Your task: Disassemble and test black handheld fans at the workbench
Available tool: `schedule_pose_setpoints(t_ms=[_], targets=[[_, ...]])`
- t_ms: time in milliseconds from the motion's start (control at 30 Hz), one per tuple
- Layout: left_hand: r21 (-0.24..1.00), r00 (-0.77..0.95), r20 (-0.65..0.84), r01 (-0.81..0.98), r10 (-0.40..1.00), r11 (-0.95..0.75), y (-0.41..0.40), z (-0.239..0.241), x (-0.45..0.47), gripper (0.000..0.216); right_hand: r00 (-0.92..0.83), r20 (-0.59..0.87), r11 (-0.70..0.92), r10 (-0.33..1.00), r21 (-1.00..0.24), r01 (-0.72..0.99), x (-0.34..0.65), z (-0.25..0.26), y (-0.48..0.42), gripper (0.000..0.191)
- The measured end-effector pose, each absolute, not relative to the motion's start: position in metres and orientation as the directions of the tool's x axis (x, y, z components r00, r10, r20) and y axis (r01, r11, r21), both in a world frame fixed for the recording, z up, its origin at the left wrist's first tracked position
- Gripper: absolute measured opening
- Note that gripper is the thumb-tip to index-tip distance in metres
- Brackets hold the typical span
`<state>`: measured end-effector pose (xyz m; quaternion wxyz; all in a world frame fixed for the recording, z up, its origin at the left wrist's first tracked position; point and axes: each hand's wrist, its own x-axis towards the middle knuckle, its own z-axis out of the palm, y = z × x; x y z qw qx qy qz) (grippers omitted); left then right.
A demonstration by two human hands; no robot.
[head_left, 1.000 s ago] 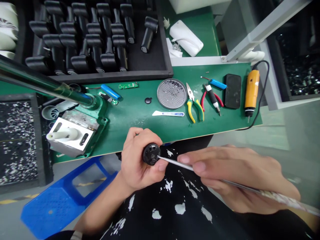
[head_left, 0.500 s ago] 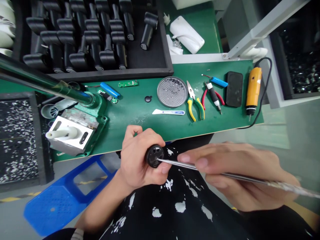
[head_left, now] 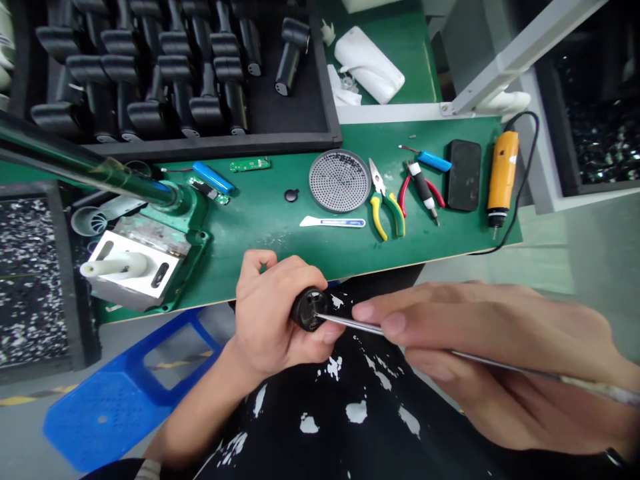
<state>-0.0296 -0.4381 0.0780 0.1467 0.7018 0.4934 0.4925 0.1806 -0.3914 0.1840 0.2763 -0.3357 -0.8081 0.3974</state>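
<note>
My left hand (head_left: 275,320) is wrapped round a black cylindrical part (head_left: 306,311), its round end face turned up toward me. Small openings show in that face; the rest of the part is hidden in my fist. Between the thumb and fingers of my right hand (head_left: 480,347) is a pair of slim, pointed metal tweezers (head_left: 361,326). Their tip touches the end face near its middle. Both hands are above my lap, just in front of the bench edge.
On the green bench (head_left: 270,233) lie a white-and-blue scraper (head_left: 333,223), pliers (head_left: 385,203), a perforated round dish (head_left: 340,180), blue batteries (head_left: 214,178) and an orange electric screwdriver (head_left: 503,177). A tray (head_left: 295,137) holds several black handled devices. A press (head_left: 145,260) stands left, above a blue stool (head_left: 100,413).
The bench and its contents have shifted slightly left in view. The right hand appears nearer and larger. The tweezers' tip stays on the black part's face, which is tilted slightly differently.
</note>
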Motion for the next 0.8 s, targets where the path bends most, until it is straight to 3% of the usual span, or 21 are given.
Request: schedule_pose_setpoints(t_ms=[200,600,800], targets=[[0.715,0.016,0.494,0.562,0.869,-0.417,-0.442,0.075,-0.029,0.036,-0.63,0.2,0.504,0.75,-0.79,0.349,0.181,0.176,-0.397,0.015],[0.784,-0.019,0.458,0.481,0.889,-0.393,-0.445,0.07,-0.025,0.034,-0.472,0.242,0.382,0.847,-0.896,0.226,0.176,0.15,-0.419,0.034],[0.824,-0.051,0.425,0.435,0.904,-0.363,-0.447,0.071,-0.022,0.039,-0.407,0.454,0.497,0.793,-0.868,0.0,0.173,0.131,-0.418,0.036]])
